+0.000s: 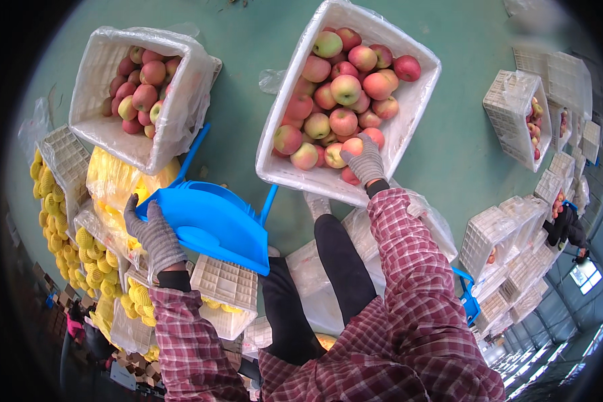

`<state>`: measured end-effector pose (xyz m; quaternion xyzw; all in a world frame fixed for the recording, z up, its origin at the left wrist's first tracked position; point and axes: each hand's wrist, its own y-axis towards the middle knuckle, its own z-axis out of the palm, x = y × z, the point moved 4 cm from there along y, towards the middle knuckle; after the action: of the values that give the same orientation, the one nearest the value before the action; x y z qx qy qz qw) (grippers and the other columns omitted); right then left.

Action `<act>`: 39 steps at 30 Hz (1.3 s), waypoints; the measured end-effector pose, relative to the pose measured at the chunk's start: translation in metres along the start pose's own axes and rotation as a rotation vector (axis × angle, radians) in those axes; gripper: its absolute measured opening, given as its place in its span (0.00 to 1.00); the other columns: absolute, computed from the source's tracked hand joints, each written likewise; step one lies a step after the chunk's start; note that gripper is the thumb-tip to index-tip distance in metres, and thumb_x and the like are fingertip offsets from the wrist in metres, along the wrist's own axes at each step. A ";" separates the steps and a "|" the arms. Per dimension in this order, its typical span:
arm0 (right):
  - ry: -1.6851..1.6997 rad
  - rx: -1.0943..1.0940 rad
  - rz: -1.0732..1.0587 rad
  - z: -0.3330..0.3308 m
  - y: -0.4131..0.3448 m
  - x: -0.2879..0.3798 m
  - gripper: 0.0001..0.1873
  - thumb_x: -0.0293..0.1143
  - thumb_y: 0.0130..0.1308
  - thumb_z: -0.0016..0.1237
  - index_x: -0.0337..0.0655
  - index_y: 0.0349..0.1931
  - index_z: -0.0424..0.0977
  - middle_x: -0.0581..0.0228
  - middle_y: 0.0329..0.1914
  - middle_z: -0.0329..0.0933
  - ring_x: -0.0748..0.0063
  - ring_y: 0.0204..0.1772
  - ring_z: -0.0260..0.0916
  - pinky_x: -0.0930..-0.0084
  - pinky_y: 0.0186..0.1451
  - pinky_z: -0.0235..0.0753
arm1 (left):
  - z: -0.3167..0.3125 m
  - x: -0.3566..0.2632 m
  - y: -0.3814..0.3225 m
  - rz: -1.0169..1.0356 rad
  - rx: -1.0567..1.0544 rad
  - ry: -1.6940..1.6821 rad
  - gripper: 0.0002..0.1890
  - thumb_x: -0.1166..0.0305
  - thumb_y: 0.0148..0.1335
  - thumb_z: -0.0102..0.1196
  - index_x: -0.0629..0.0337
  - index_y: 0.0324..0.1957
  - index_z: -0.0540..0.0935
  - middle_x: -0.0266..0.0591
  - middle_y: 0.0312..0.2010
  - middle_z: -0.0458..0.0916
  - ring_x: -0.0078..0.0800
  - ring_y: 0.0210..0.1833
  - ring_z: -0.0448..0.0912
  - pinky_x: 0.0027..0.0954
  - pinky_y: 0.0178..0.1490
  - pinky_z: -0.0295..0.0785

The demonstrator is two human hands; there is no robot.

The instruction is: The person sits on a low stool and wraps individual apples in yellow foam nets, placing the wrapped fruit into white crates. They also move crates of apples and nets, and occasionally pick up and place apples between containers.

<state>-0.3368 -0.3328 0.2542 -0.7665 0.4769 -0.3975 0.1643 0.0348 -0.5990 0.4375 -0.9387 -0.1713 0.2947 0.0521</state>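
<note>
Both hands wear grey knitted gloves. My left hand (pixel 156 232) rests at the left rim of a blue plastic chair (pixel 216 221), its fingers apart; whether it grips the rim is hard to tell. My right hand (pixel 366 160) reaches into a plastic-lined white crate (pixel 407 135) of red and yellow-green apples. Its fingers touch an apple (pixel 352 146) near the crate's close edge, and a firm grip cannot be made out. Left of that crate, another lined crate (pixel 88 95) holds more apples (pixel 144 97).
Crates of apples in yellow foam nets (pixel 55 216) stand at the left, beside a yellow plastic bag (pixel 110 176). A white lattice crate (pixel 224 281) is by my legs. Stacked crates (pixel 487 236) line the right, where a person in dark clothes (pixel 568 226) bends.
</note>
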 end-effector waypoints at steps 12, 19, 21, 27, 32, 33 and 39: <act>-0.367 0.078 -0.400 0.102 0.011 0.113 0.31 0.40 0.54 0.59 0.48 0.60 0.67 0.50 0.54 0.68 0.46 0.55 0.72 0.53 0.57 0.72 | 0.000 -0.003 -0.005 0.016 0.019 0.006 0.22 0.73 0.64 0.55 0.58 0.61 0.72 0.51 0.59 0.70 0.39 0.58 0.72 0.35 0.64 0.68; 0.019 0.089 -0.446 0.104 0.030 0.100 0.36 0.32 0.51 0.62 0.44 0.62 0.64 0.51 0.56 0.67 0.51 0.61 0.67 0.61 0.65 0.69 | 0.000 0.003 -0.003 0.111 0.030 0.009 0.22 0.70 0.66 0.54 0.57 0.62 0.71 0.51 0.59 0.71 0.38 0.56 0.73 0.34 0.61 0.70; 0.397 0.124 -0.379 0.083 0.005 0.097 0.38 0.29 0.49 0.64 0.44 0.63 0.62 0.52 0.58 0.67 0.54 0.63 0.66 0.65 0.68 0.67 | -0.003 0.003 -0.004 0.099 0.030 0.021 0.22 0.70 0.66 0.54 0.57 0.62 0.71 0.51 0.59 0.71 0.38 0.56 0.74 0.35 0.61 0.71; 1.317 0.524 0.168 0.064 -0.029 0.090 0.39 0.40 0.55 0.63 0.43 0.65 0.60 0.51 0.57 0.69 0.51 0.56 0.73 0.66 0.51 0.80 | -0.006 0.000 -0.007 -0.006 0.051 -0.080 0.22 0.71 0.66 0.52 0.58 0.62 0.71 0.51 0.61 0.66 0.43 0.63 0.67 0.40 0.68 0.63; 1.674 0.677 0.464 0.087 -0.040 0.075 0.38 0.67 0.65 0.39 0.39 0.56 0.68 0.47 0.44 0.75 0.56 0.41 0.76 0.74 0.32 0.77 | -0.002 0.000 -0.005 0.045 0.069 -0.047 0.22 0.71 0.65 0.52 0.59 0.61 0.72 0.51 0.60 0.67 0.43 0.63 0.67 0.40 0.68 0.62; 1.674 0.718 0.431 0.084 -0.041 0.081 0.39 0.68 0.65 0.36 0.38 0.54 0.69 0.46 0.41 0.76 0.57 0.38 0.77 0.75 0.29 0.76 | -0.001 0.000 -0.004 0.043 0.069 -0.045 0.22 0.71 0.65 0.52 0.59 0.61 0.72 0.51 0.60 0.67 0.42 0.63 0.67 0.40 0.68 0.62; 1.684 0.629 0.562 0.080 -0.043 0.096 0.40 0.70 0.66 0.33 0.38 0.52 0.70 0.47 0.40 0.77 0.58 0.36 0.76 0.73 0.28 0.74 | -0.003 0.004 -0.002 0.078 0.069 -0.007 0.22 0.70 0.65 0.52 0.59 0.61 0.72 0.52 0.60 0.67 0.43 0.63 0.67 0.40 0.69 0.61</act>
<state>-0.2279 -0.4043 0.2743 -0.0043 0.4769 -0.8772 0.0551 0.0393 -0.5958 0.4381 -0.9412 -0.1248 0.3056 0.0721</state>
